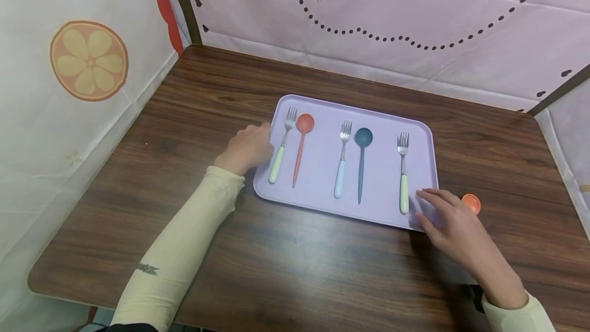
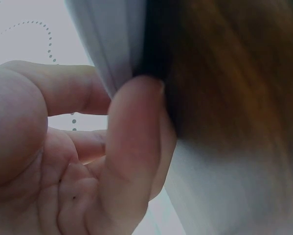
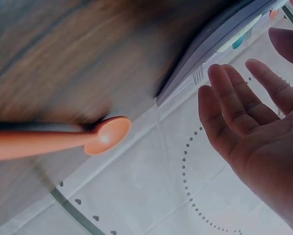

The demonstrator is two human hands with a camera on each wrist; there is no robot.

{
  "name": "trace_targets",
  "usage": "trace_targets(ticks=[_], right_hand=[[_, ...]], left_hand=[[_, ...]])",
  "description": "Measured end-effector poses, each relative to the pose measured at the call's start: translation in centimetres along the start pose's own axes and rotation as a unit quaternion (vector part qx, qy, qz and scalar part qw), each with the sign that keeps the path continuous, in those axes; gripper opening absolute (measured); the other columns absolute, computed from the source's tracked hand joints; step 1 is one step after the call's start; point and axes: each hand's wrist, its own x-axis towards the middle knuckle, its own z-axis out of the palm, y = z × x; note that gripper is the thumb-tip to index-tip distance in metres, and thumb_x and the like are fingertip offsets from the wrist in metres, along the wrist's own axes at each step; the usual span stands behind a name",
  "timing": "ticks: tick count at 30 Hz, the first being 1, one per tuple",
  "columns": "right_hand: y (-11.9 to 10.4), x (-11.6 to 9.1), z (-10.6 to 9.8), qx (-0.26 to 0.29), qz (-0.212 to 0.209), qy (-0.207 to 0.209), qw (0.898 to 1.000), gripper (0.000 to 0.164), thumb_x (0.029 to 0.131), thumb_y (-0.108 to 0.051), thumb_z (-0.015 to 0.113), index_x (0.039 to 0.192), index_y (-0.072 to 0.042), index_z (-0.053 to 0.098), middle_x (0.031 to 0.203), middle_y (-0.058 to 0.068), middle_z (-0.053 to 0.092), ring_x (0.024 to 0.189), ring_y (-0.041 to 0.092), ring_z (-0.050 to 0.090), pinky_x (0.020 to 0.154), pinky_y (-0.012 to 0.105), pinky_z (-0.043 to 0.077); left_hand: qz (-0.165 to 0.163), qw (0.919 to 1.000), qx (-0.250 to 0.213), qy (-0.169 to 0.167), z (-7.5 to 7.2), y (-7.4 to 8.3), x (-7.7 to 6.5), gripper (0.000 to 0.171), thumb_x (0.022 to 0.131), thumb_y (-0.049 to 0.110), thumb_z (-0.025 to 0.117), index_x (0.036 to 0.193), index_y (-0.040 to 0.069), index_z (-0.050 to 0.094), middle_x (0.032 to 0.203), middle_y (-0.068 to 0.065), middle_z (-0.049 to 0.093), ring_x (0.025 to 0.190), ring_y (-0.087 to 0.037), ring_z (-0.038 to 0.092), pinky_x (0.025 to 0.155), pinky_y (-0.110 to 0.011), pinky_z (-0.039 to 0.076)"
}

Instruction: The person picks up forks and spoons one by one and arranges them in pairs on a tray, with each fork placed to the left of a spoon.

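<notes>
A lilac tray (image 1: 318, 178) lies on the table with three forks and two spoons on it. From left to right are a green-handled fork (image 1: 276, 165), a coral spoon (image 1: 305, 123), a blue-handled fork (image 1: 339, 178), a dark teal spoon (image 1: 363, 137) and another green-handled fork (image 1: 404, 193). My left hand (image 1: 247, 148) pinches the tray's left rim, curled fingers below it in the left wrist view. Over the tray's near right corner my right hand (image 1: 454, 224) is spread, holding nothing. Beside it on the table lies an orange spoon (image 3: 107, 136), its handle hidden by that hand in the head view.
The brown wooden table (image 1: 295, 265) reaches back to a pale printed cloth (image 1: 392, 4) hung behind it. At the left hangs another cloth (image 1: 37, 132) with an orange-slice print.
</notes>
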Motion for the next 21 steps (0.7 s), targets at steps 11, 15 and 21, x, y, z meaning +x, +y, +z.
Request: trace_targets(ticks=[11, 15, 21], right_hand=[[0.5, -0.8, 0.0, -0.004, -0.012, 0.033, 0.999, 0.045, 0.069, -0.011, 0.075, 0.112, -0.003, 0.062, 0.105, 0.014, 0.061, 0.094, 0.029, 0.056, 0.074, 0.054, 0.048], [0.6, -1.0, 0.0, -0.007, -0.007, 0.034, 0.999, 0.045, 0.070, -0.012, 0.075, 0.113, -0.003, 0.062, 0.105, 0.013, 0.061, 0.094, 0.028, 0.056, 0.073, 0.053, 0.048], [0.8, -1.3, -0.3, -0.007, 0.007, 0.030, 1.000, 0.045, 0.071, -0.012, 0.075, 0.113, -0.004, 0.062, 0.105, 0.012, 0.060, 0.094, 0.027, 0.055, 0.071, 0.053, 0.048]], left_hand=[[-0.004, 0.9999, -0.002, -0.009, -0.2, 0.1, -0.1, 0.038, 0.086, 0.013, 0.045, 0.120, -0.003, 0.044, 0.087, -0.017, 0.054, 0.068, -0.029, 0.054, 0.053, -0.040, 0.046], [-0.004, 0.9999, -0.005, -0.010, -0.1, 0.0, -0.1, 0.038, 0.086, 0.012, 0.045, 0.120, -0.003, 0.044, 0.087, -0.017, 0.054, 0.068, -0.029, 0.054, 0.053, -0.041, 0.046], [-0.003, 1.0000, -0.002, -0.004, 0.0, 0.0, 0.0, 0.037, 0.085, 0.013, 0.045, 0.119, -0.003, 0.044, 0.086, -0.016, 0.054, 0.068, -0.030, 0.054, 0.053, -0.041, 0.046]])
